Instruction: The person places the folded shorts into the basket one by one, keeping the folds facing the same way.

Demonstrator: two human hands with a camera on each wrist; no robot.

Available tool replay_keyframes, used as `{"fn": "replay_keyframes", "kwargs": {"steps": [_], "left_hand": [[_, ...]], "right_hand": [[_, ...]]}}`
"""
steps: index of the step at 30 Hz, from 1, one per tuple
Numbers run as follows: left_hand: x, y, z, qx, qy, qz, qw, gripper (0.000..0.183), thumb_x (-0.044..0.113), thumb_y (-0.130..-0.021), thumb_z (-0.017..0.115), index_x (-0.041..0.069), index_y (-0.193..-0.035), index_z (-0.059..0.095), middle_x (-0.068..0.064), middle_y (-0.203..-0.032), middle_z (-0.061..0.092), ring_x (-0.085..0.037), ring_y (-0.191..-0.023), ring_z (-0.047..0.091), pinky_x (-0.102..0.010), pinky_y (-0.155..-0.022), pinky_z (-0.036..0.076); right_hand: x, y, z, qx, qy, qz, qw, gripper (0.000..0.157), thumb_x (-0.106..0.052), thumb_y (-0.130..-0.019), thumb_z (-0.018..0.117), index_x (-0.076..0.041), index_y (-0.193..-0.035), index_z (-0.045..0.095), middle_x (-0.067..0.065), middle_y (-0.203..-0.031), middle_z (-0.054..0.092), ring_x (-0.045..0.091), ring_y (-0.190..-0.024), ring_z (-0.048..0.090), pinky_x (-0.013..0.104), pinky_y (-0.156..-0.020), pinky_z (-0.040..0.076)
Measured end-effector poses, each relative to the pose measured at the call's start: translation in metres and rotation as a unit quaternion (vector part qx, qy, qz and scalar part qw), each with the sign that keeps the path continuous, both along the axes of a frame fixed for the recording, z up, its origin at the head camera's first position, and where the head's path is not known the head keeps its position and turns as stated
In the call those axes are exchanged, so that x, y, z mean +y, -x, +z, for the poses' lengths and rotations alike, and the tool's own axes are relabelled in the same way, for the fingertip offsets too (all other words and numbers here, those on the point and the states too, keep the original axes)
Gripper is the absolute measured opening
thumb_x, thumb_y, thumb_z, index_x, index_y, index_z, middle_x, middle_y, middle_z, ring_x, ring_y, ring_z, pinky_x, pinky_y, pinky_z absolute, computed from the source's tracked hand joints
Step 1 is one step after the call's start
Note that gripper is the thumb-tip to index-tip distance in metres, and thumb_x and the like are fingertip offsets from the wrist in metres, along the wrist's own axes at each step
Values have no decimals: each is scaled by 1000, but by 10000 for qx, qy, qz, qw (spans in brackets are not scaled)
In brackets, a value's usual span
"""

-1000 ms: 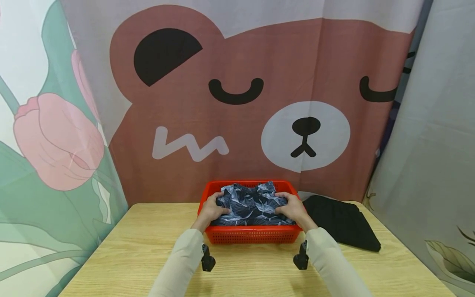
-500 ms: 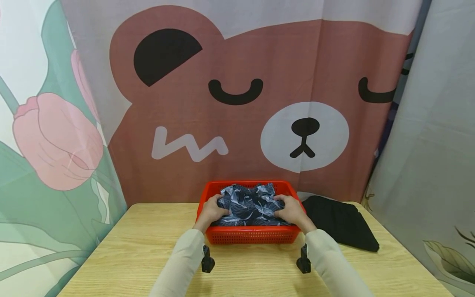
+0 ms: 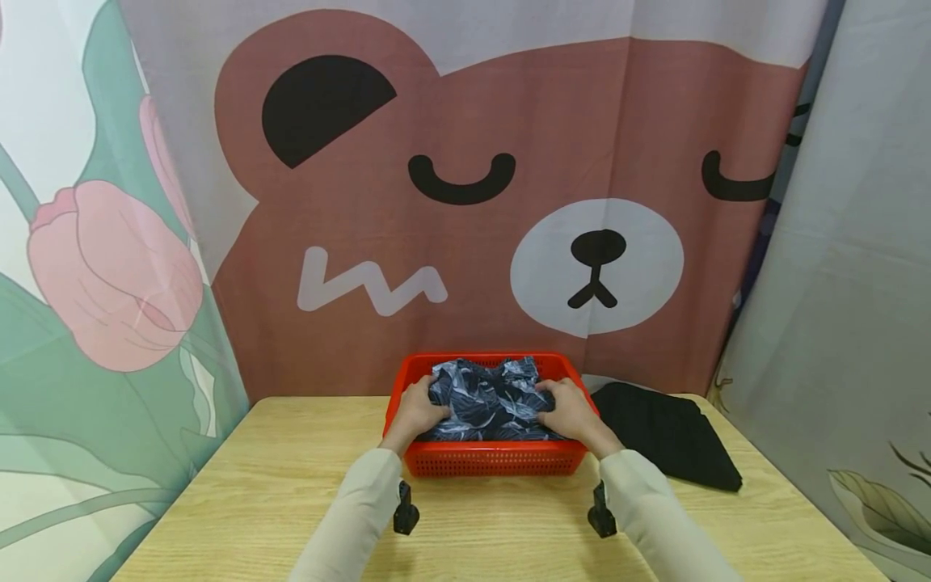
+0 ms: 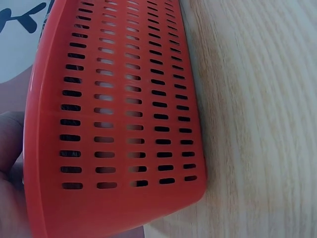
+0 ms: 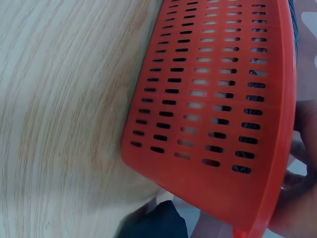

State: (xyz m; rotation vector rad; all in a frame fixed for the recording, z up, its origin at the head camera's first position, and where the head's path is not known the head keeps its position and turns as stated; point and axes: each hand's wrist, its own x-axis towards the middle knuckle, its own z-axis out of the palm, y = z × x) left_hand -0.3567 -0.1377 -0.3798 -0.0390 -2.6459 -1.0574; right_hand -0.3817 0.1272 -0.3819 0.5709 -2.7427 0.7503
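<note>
Patterned cloth (image 3: 494,404), dark blue-grey with pale leaf marks, sat bunched inside the red basket (image 3: 498,461), crumpled on top, near the table's far edge. Left hand (image 3: 418,411) was at the cloth's left side, right hand (image 3: 575,411) at its right side, both reaching in over the rim. On each, thumb and fingers stood apart and touched the cloth; couldn't tell from any view whether they gripped it or just pressed, since the fingertips were partly hidden. Wrist views mostly got the basket's slotted wall, with part of each hand beyond the rim and dark cloth showing through some slots. Basket stood upright on the light wood table (image 3: 254,485). Black cloth (image 3: 665,436) lay flat on the table just right of the basket, partly behind the right forearm. Pale sleeves (image 3: 345,509) covered both forearms, a black device (image 3: 406,509) below each wrist. Bear curtain (image 3: 473,283) hung behind the table, tulip curtain (image 3: 116,275) to the left.
</note>
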Motion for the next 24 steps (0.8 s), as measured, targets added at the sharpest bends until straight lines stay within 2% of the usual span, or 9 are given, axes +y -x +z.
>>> {"fn": "replay_keyframes", "kwargs": {"steps": [7,14,19,22,24], "left_hand": [[2,-2,3,143,170,65,9997,64,16,-69,71,0,-125,45,-20,-118,47,-34,-107,42,-47,-91,34],[6,-4,8,265,227,137,9993,62,23,-72,70,3,-126,45,-17,-122,44,-36,-108,39,-50,-89,34],[13,-8,15,346,203,75,9992,65,27,-75,68,6,-130,41,-15,-129,39,-37,-114,34,-55,-92,28],[17,-10,19,499,278,42,9984,66,28,-75,68,5,-131,41,-15,-131,39,-35,-118,32,-52,-96,24],[19,-10,22,592,296,11,9978,65,27,-75,68,5,-130,41,-15,-132,38,-34,-119,31,-50,-97,22]], "right_hand": [[7,-12,9,299,-125,124,9994,52,-12,-74,67,-7,-123,51,16,-110,48,30,-94,47,45,-74,41],[13,-20,15,426,80,236,9988,51,-11,-74,65,-9,-124,50,13,-104,53,25,-82,47,38,-62,40],[16,-25,19,488,129,157,9986,48,-11,-76,64,-11,-122,52,13,-112,53,22,-76,47,34,-56,37],[19,-29,22,506,194,107,9985,47,-11,-76,63,-10,-122,52,13,-115,52,21,-64,46,32,-51,36],[21,-32,24,595,201,103,9980,47,-11,-77,63,-10,-122,52,14,-115,53,21,-65,48,33,-52,39]]}}
